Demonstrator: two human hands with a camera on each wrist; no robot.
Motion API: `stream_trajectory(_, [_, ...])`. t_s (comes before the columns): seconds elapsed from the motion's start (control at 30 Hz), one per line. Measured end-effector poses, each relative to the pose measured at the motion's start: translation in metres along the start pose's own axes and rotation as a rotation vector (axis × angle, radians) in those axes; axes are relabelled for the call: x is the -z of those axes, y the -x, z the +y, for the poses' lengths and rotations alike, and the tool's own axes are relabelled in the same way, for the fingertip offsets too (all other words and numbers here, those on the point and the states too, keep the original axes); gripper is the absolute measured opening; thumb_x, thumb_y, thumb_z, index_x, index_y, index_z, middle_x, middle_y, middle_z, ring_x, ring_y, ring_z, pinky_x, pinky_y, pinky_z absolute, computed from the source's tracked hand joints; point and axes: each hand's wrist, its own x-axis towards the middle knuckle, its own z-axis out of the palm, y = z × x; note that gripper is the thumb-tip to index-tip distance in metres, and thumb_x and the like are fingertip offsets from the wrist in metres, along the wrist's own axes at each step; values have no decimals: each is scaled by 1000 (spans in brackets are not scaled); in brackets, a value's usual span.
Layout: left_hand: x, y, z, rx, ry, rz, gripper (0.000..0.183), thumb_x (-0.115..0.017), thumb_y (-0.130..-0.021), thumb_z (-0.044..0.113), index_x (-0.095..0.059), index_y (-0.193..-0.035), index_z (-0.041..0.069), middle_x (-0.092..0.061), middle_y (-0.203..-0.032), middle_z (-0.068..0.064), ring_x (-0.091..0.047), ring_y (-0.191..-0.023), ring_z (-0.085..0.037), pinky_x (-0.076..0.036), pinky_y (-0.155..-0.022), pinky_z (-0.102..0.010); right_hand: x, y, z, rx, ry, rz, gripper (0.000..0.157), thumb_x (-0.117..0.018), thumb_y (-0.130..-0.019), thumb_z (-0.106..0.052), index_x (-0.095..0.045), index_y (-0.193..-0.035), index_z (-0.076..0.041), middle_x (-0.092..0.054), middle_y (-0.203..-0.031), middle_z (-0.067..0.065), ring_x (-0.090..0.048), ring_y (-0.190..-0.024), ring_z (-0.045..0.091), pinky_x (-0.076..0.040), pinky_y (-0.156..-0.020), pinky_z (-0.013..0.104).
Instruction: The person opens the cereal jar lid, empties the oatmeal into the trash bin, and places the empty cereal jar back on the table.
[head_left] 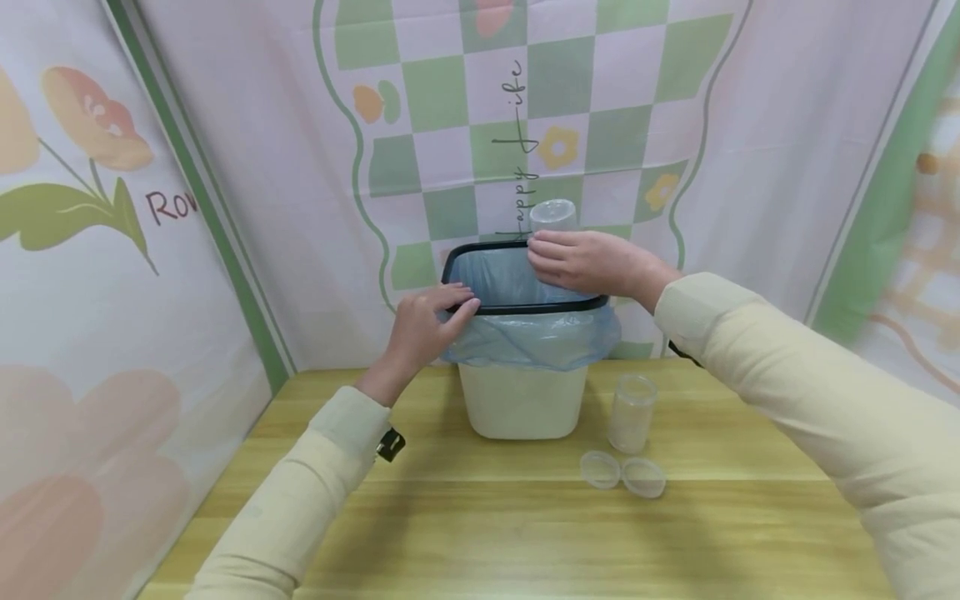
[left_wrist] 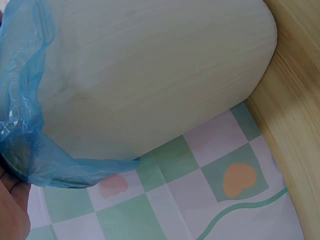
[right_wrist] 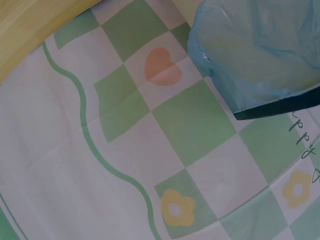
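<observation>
A cream trash bin [head_left: 522, 404] with a black rim and a blue bag liner [head_left: 551, 337] folded over its edge stands on the table. My left hand [head_left: 429, 325] grips the bin's rim at its left corner; part of that hand [left_wrist: 12, 210] shows at the edge of the left wrist view. Over the right side of the opening, my right hand [head_left: 581, 262] holds a clear plastic jar [head_left: 553, 215] with its round base turned up. The fingers and the bin cover the jar's lower end. The right wrist view shows the liner [right_wrist: 250, 55], but neither hand nor jar.
Right of the bin stands a second clear jar [head_left: 632, 414]. Two clear round lids, a left lid [head_left: 600, 470] and a right lid [head_left: 643, 477], lie side by side before it on the wooden table [head_left: 480, 533]. A patterned curtain [head_left: 435, 92] hangs close behind the bin.
</observation>
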Motion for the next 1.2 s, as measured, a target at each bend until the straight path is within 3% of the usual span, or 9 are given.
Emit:
stream_trajectory(0.17, [0, 0, 1, 3, 2, 0, 20, -67, -92, 19, -76, -102, 4, -73, -102, -10, -67, -104, -23, -50, -93, -38, 1, 2, 4, -111, 24, 52, 26, -65, -92, -4, -61, -118, -1, -59, -124, 15, -51, -120, 29, -27, -113, 38])
stream_trajectory(0.4, [-2, 1, 0, -7, -5, 2, 20, -68, -91, 19, -77, -102, 4, -73, -102, -10, -67, -103, -23, -51, -92, -39, 3, 1, -1, 25, 11, 5, 29, -64, -92, -8, -61, -121, -1, -57, -126, 16, -50, -121, 29, -28, -113, 39])
stream_trajectory(0.5, [-3, 1, 0, 0, 3, -3, 21, -67, -92, 20, -76, -103, 4, -73, -103, -10, -67, -104, -23, -50, -93, -39, 4, 4, 1, -51, 11, 36, 25, -55, -96, -2, -61, -120, -1, -57, -126, 17, -50, -122, 29, -26, -113, 39])
stream_trajectory(0.63, [-2, 1, 0, 10, 10, 3, 21, -68, -91, 20, -76, -103, 4, -73, -103, -10, -67, -104, -23, -50, -93, -39, 4, 5, 4, -129, 17, 44, 27, -59, -93, 2, -60, -121, 0, -57, -126, 18, -49, -123, 30, -24, -114, 39])
stream_trajectory(0.77, [-2, 0, 0, 4, 0, 4, 21, -68, -91, 20, -76, -102, 5, -73, -102, -9, -67, -103, -23, -51, -92, -39, 2, 4, -1, -10, -20, 26, 32, -67, -90, -6, -60, -121, -1, -56, -126, 17, -50, -122, 30, -27, -113, 39])
stream_trajectory(0.87, [-2, 0, 0, 1, -4, 1, 21, -68, -92, 20, -77, -102, 5, -73, -102, -9, -67, -103, -22, -51, -92, -38, 1, 4, -1, 30, -36, 46, 26, -56, -96, -4, -60, -121, 0, -56, -126, 17, -50, -120, 30, -28, -112, 39])
stream_trajectory(1.0, [-1, -1, 0, 7, 2, 6, 21, -68, -92, 19, -76, -102, 4, -73, -102, -9, -67, -103, -23, -50, -93, -39, 2, 6, 6, -88, -16, 92, 31, -37, -100, 6, -60, -120, 0, -57, -126, 17, -50, -121, 29, -26, -114, 39])
stream_trajectory(1.1, [0, -1, 1, 3, 2, 11, 20, -68, -91, 19, -76, -102, 3, -73, -102, -10, -67, -103, -24, -50, -93, -39, 3, 5, 7, -99, -10, 83, 28, -47, -98, 5, -60, -121, 0, -57, -127, 17, -50, -122, 29, -25, -114, 39])
stream_trajectory(1.2, [1, -1, 1, -6, -3, 13, 20, -68, -91, 19, -77, -101, 3, -73, -101, -10, -67, -102, -24, -51, -92, -39, 3, 4, 4, -3, -29, 51, 29, -60, -93, -1, -59, -122, 0, -55, -128, 17, -49, -123, 30, -26, -113, 39])
